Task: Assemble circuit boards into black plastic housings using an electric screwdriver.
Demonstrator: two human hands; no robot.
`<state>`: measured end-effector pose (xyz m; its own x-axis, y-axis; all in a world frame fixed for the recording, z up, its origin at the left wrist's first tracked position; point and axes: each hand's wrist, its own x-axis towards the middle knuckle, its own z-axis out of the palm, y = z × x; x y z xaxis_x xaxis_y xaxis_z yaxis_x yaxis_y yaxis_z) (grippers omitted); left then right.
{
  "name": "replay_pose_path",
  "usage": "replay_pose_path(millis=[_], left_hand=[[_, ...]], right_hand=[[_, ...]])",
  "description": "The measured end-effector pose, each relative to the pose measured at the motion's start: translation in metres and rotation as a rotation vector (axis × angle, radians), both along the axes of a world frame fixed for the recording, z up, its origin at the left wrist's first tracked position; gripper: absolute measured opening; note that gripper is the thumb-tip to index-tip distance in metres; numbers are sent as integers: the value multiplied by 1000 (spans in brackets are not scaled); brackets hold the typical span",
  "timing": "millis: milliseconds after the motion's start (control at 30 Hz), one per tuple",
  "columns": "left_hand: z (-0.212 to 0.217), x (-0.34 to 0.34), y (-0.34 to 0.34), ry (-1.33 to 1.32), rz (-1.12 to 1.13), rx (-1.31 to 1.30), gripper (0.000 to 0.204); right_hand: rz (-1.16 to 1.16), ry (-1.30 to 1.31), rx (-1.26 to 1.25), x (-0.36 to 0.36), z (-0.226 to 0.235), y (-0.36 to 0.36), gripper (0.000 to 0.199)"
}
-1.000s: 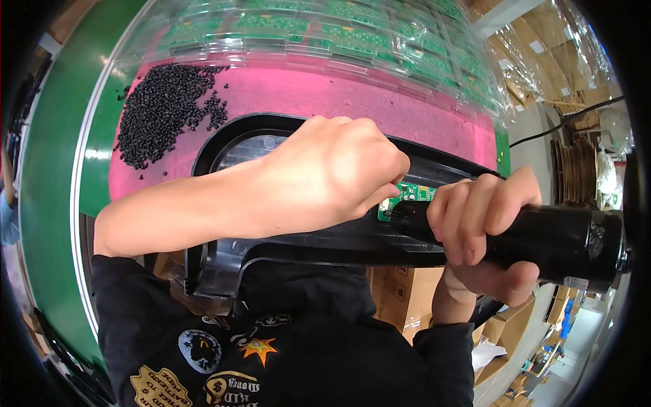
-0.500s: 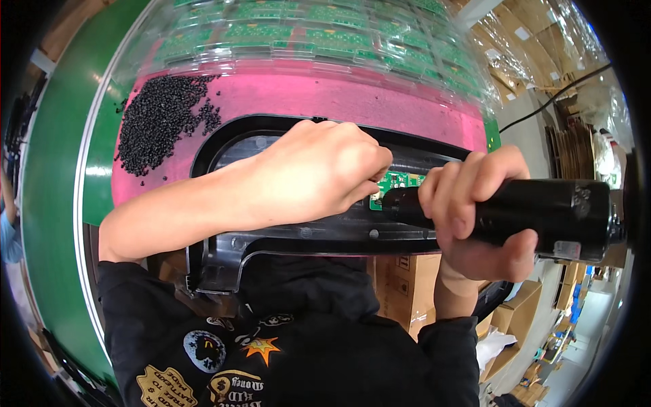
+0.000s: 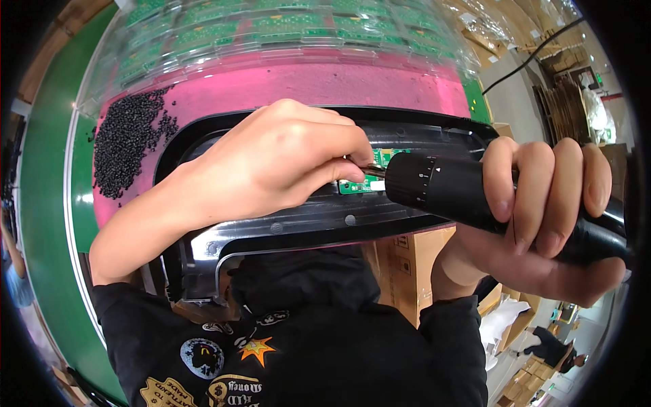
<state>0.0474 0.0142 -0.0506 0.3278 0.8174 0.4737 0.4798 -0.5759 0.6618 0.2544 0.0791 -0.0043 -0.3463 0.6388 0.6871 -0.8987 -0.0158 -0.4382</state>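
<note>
My right hand wraps round a black electric screwdriver, whose body points left and whose thin metal bit shows at the front. My left hand is closed in a pinch at the tip of that bit. Whatever lies between its fingertips is too small and hidden to name. Just beneath the bit, a green circuit board sits inside a long black plastic housing. The left forearm crosses the left part of the housing and hides some of it.
A heap of small black screws lies at the left on a pink mat. Clear plastic trays with several green boards stand at the back. Cardboard boxes stand below the table edge; another person is far off at lower right.
The screwdriver has drawn back from the board and come up closer to me, so its bit now shows. My left fingers have come to the bit's tip. The whole view has shifted slightly.
</note>
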Motion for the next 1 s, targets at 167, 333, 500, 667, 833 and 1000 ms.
replay_pose_path(millis=[167, 333, 500, 667, 833, 1000], left_hand=[[4, 3, -5, 195, 79, -294, 44], [1, 0, -7, 405, 53, -268, 42], [-1, 5, -10, 421, 49, -238, 42], [2, 1, -8, 457, 46, -267, 44], [16, 15, -2, 485, 58, -327, 45], [14, 14, -2, 484, 43, -325, 44]], right_hand=[[45, -558, 335, 29, 21, 32, 48], [-247, -581, 46, 32, -1, 30, 52], [-297, -626, 42, 33, -13, 33, 53], [-163, -580, -13, 25, -23, 38, 54], [-281, -719, 234, 31, -17, 48, 54], [-221, -695, 141, 23, -24, 48, 43]])
